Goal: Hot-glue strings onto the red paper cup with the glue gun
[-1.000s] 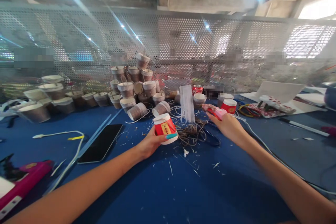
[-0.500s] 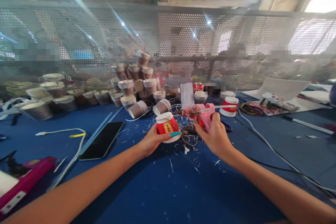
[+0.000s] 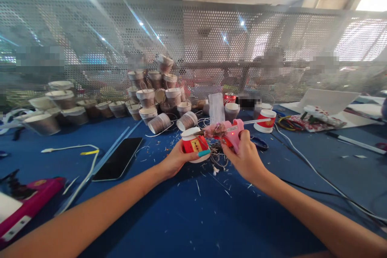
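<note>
My left hand (image 3: 179, 157) is wrapped round a red and white paper cup (image 3: 192, 145), held tilted above the blue table (image 3: 181, 217). In my right hand (image 3: 246, 155) is a pink hot glue gun (image 3: 236, 134), its small red light lit and a clear glue stick (image 3: 256, 121) sticking out of its back. The gun's nozzle points left and reaches the cup's upper rim; whether it touches the cup I cannot tell. Tangled twine (image 3: 220, 155) and white scraps lie beneath the gun.
Stacked twine-wrapped cups (image 3: 146, 97) stand at the back, more (image 3: 62, 98) at the left. A phone (image 3: 118, 159) lies left of my hands, a magenta tool (image 3: 36, 197) at the far left. Another red cup (image 3: 265, 121) and a white cable (image 3: 311, 165) are on the right.
The glue gun has moved slightly left and its nozzle now meets the cup's rim area. The cup has tilted a little. Both hands keep their hold.
</note>
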`<state>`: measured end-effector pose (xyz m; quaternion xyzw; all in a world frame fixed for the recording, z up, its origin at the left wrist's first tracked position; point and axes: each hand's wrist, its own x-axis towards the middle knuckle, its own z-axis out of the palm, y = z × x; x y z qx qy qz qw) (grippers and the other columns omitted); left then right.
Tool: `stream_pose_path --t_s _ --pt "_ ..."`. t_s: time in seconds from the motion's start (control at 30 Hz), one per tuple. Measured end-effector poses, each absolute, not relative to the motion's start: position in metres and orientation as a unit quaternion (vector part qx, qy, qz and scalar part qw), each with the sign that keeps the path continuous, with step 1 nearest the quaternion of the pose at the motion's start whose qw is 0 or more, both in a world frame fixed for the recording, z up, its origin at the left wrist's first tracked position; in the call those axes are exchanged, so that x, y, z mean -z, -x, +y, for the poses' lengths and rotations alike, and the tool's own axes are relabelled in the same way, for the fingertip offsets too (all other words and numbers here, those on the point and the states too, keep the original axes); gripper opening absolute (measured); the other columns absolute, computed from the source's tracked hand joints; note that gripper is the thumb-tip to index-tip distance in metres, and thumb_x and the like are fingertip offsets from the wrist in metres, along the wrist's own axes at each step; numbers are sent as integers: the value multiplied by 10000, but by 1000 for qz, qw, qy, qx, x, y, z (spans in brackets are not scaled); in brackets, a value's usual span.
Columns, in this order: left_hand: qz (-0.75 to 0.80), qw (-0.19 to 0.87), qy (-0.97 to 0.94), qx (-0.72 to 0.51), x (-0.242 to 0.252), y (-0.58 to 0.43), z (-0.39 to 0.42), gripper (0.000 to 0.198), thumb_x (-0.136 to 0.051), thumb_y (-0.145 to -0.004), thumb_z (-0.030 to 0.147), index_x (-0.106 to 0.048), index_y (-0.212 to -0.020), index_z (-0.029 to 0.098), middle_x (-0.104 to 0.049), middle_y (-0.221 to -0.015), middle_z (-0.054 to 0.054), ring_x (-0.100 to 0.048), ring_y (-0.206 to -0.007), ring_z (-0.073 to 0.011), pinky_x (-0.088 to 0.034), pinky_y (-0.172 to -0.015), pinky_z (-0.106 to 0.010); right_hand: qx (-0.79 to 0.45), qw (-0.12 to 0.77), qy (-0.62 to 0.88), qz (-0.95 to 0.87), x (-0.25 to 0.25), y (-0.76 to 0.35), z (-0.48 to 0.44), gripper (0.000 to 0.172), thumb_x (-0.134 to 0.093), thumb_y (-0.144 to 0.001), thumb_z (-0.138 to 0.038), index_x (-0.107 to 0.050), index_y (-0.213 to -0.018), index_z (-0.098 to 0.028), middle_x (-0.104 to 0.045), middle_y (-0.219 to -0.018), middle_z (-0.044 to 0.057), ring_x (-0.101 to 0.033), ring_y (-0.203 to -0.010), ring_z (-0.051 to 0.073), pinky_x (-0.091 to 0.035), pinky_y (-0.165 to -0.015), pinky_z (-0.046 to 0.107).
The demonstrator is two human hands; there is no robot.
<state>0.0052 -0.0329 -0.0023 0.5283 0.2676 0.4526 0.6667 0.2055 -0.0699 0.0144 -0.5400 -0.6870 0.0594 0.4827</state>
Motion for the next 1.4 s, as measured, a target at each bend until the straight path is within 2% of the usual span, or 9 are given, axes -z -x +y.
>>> stream_pose_path --t_s 0.27,0.7,1.0,1.4 --pt "272 664 -527 -456 3 -6 -33 530 -789 -540 157 -582 -1027 127 -690 -942 -85 -644 -880 -224 -440 -889 -403 -56 460 560 -687 -11 -207 -68 312 -475 -754 -385 -198 -757 -243 -432 -581 -30 -411 -443 114 -287 -419 254" --pt "285 669 -508 -462 6 -6 -31 578 -795 -526 144 -569 -1058 147 -687 -966 -73 -643 -891 -220 -432 -896 -400 -36 450 574 -683 -11 -209 -67 288 -443 -756 -372 -187 -757 -242 -385 -560 -49 -357 -417 101 -246 -416 246" --pt "296 669 -498 -465 4 -7 -32 612 -819 -488 170 -564 -1044 144 -692 -934 -62 -641 -870 -198 -441 -877 -367 -32 440 585 -681 -11 -210 -65 277 -428 -768 -368 -182 -763 -239 -383 -559 -46 -367 -424 114 -250 -428 257" --pt "287 671 -499 -467 8 -5 -29 547 -814 -500 153 -590 -998 133 -698 -915 -64 -650 -852 -202 -444 -890 -384 -4 441 595 -672 -10 -214 -64 260 -429 -750 -340 -191 -750 -236 -372 -553 -49 -340 -426 95 -239 -423 241"
